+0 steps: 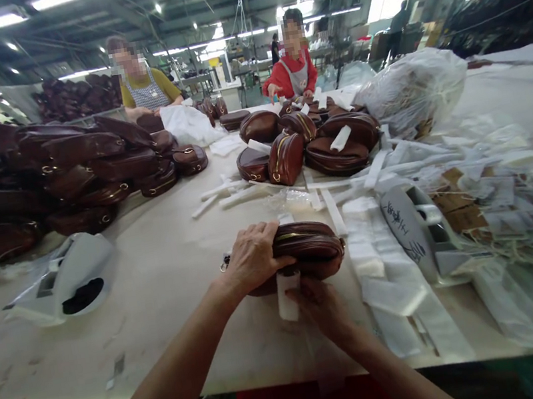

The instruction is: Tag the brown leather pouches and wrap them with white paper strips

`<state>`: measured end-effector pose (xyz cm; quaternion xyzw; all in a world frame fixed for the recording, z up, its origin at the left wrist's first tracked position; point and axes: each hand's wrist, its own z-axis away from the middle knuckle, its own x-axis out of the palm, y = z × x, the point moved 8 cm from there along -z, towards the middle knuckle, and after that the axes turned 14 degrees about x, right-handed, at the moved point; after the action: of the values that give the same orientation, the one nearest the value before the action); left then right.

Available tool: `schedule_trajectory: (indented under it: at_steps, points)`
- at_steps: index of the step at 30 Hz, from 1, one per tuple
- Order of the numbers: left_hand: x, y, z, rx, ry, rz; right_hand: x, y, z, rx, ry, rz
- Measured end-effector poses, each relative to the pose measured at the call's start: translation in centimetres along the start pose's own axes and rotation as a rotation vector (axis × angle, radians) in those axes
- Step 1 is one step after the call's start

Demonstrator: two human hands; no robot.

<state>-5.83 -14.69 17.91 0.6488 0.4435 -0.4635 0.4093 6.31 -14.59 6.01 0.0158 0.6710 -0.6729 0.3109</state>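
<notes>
A dark brown leather handbag [312, 246] with a brass zipper is tilted up just above the near part of the table. My left hand [255, 255] is closed round its left side, fingers over the zipper edge and thumb on the front. At the left end a metal ring shows. From the bag's lower front hangs a white paper strip [289, 297]. Below the bag, my right hand [320, 302] is curled, its thumb pressed against this strip; the other fingers are partly hidden.
Brown bags [81, 151] are piled at left, with more bags [284, 156] ahead. A tape dispenser [76, 277] stands left, another dispenser [409, 224] right beside white paper strips [368, 237] and scraps. A clear plastic sack [415, 88] lies behind. Two co-workers face me across the table.
</notes>
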Motion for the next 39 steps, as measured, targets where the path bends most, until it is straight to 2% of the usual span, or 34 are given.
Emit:
schedule_trajectory:
  at_steps: [2, 4, 7, 11, 14, 18, 20, 21, 22, 25, 27, 29, 31, 33, 37, 39]
  points:
    - [-0.2, 0.6, 0.7, 0.064, 0.093, -0.044, 0.1, 0.2, 0.2, -0.034, 0.036, 0.051]
    - [-0.5, 1.5, 1.6, 0.185, 0.198, -0.093, 0.0, 0.0, 0.8, -0.091, 0.083, 0.118]
    - [-0.8, 2.4, 2.5, 0.294, 0.271, -0.143, -1.6, -2.0, 2.4, -0.270, 0.234, 0.196]
    - [-0.8, 1.8, 2.1, 0.211, 0.254, -0.055, -5.3, -6.7, 4.3, -0.589, 0.500, 0.290]
    - [-0.5, 1.3, 1.7, 0.162, 0.206, 0.016, -6.3, -8.8, 2.1, -0.681, 0.451, 0.406]
    - [-0.3, 0.6, 1.5, 0.132, 0.197, -0.023, -6.9, -8.7, -3.1, -0.574, 0.205, 0.359]
    - [-0.3, 0.2, 1.5, 0.144, 0.226, -0.032, -7.3, -8.4, -4.5, -0.548, 0.068, 0.285]
    - [-0.4, -0.1, 1.6, 0.150, 0.255, -0.016, -8.1, -8.3, -4.8, -0.544, 0.042, 0.238]
    - [-0.6, -0.4, 1.8, 0.155, 0.288, 0.024, -9.2, -8.2, -5.0, -0.533, 0.057, 0.186]
    - [-1.9, -1.8, 2.6, 0.135, 0.379, 0.222, -13.5, -6.2, -5.3, -0.407, 0.222, 0.107]
    - [-3.3, -2.5, 3.1, 0.119, 0.399, 0.319, -15.4, -3.5, -5.7, -0.227, 0.297, 0.196]
    - [-4.6, -2.5, 3.1, 0.124, 0.383, 0.363, -16.5, -0.6, -6.0, -0.055, 0.327, 0.329]
    - [-5.5, -1.8, 2.7, 0.161, 0.351, 0.391, -16.8, 1.3, -6.3, 0.036, 0.327, 0.420]
    - [-5.4, -0.6, 2.0, 0.210, 0.310, 0.410, -16.4, 2.1, -6.8, 0.054, 0.311, 0.463]
    - [-2.2, 1.9, 0.4, 0.288, 0.189, 0.409, -14.9, 2.1, -9.2, 0.096, 0.281, 0.534]
    - [-0.8, 2.9, 0.2, 0.327, 0.185, 0.377, -14.2, 1.9, -11.2, 0.138, 0.281, 0.556]
